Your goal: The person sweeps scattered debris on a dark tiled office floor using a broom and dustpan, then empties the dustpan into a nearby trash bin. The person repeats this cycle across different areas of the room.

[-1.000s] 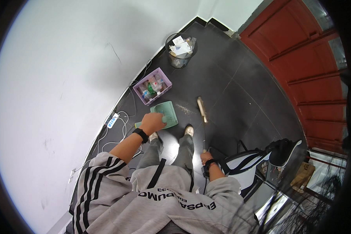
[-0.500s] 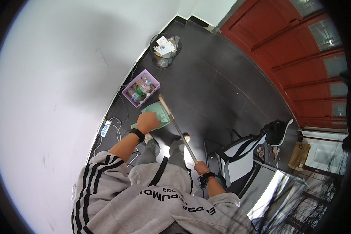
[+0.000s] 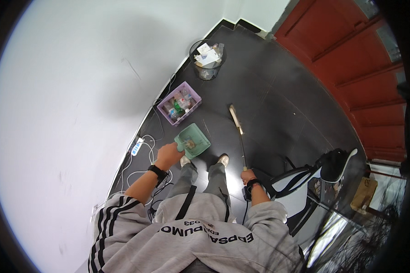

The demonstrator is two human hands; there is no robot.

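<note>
My left hand (image 3: 167,154) grips the handle of a green dustpan (image 3: 194,141) held just above the dark floor, with a little debris lying in its tray. In my right hand (image 3: 248,176) is the long thin handle of a broom (image 3: 238,128), whose head rests on the floor ahead of my feet. My two shoes stand between the dustpan and the broom handle.
A purple crate (image 3: 179,103) of small items sits by the white wall (image 3: 77,91). Farther off is a wire waste bin (image 3: 207,61) holding paper. White cables and a power strip (image 3: 136,146) lie at the wall's foot. A red door (image 3: 351,59) is at the right, a chair (image 3: 305,191) beside me.
The broom head has slid away from the dustpan toward the right. The dustpan has lifted slightly and now shows debris inside. The view has shifted a little.
</note>
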